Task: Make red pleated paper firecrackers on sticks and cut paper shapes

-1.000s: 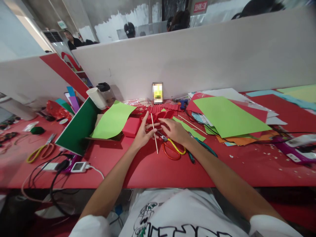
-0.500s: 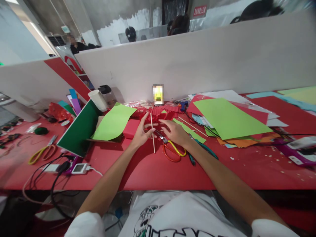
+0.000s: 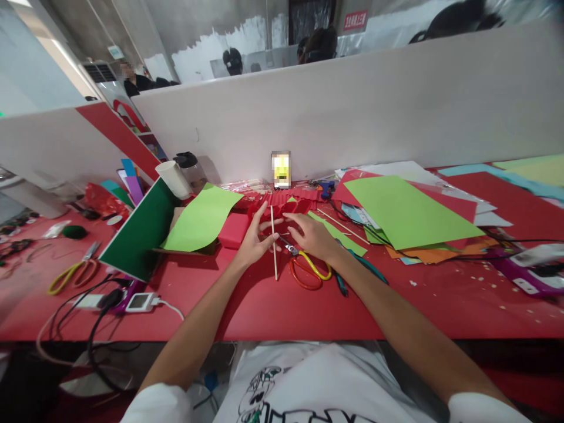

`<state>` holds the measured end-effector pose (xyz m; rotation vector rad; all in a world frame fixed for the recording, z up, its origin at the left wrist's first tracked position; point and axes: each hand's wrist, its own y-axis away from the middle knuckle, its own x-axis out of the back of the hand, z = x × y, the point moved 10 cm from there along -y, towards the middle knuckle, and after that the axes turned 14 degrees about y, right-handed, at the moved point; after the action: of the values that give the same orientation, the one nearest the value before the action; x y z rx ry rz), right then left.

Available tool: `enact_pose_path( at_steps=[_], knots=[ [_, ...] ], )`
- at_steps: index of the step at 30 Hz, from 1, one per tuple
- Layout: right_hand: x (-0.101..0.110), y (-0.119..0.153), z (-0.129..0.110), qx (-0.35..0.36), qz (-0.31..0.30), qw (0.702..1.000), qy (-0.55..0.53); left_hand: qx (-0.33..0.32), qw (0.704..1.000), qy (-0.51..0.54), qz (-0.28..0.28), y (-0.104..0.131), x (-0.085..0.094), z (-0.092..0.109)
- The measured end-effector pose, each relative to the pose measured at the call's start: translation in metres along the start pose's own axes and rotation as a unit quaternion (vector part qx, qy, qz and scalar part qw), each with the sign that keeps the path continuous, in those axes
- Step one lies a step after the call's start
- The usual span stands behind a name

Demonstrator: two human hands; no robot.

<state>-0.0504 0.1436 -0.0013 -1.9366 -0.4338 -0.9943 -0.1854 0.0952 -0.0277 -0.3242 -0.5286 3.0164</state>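
Note:
Upright in front of me stands a thin wooden stick (image 3: 275, 258), pinched at the thumb and fingers of my left hand (image 3: 254, 242). My right hand (image 3: 314, 236) hovers just to its right, palm down, fingers bent but apart, with nothing seen in them. Crinkled red paper (image 3: 299, 205) lies behind both hands; whether any fingertip touches it I cannot tell. Below my right hand lie scissors (image 3: 305, 274) with one red and one yellow handle loop. A red block-shaped piece (image 3: 233, 230) is left of my left hand.
Green sheets (image 3: 203, 217) and a dark green board (image 3: 140, 235) are at left. Stacked coloured paper (image 3: 409, 211) covers the right side. A lit phone (image 3: 281, 169) leans on the partition (image 3: 374, 106). Dark teal-handled pliers (image 3: 368, 267) lie by my right wrist. Cables and a second pair of scissors (image 3: 74, 273) sit left.
The stick has shifted slightly down toward me in my left hand. My right hand keeps nearly the same place and pose.

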Motion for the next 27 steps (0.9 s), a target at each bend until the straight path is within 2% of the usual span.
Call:
enact_pose_path(
  at_steps=[18,23,27],
  knots=[
    [0.004,0.000,-0.002,0.004,0.000,1.000,-0.010,0.011,1.000,0.000,0.026,0.000,0.011,-0.004],
    [0.021,0.000,-0.001,-0.006,0.021,1.000,-0.010,0.015,0.999,0.001,0.030,0.000,0.011,-0.002],
    [0.048,0.000,0.016,-0.041,0.068,0.997,0.003,0.014,0.999,0.004,0.031,0.001,0.011,-0.003]
  ],
)
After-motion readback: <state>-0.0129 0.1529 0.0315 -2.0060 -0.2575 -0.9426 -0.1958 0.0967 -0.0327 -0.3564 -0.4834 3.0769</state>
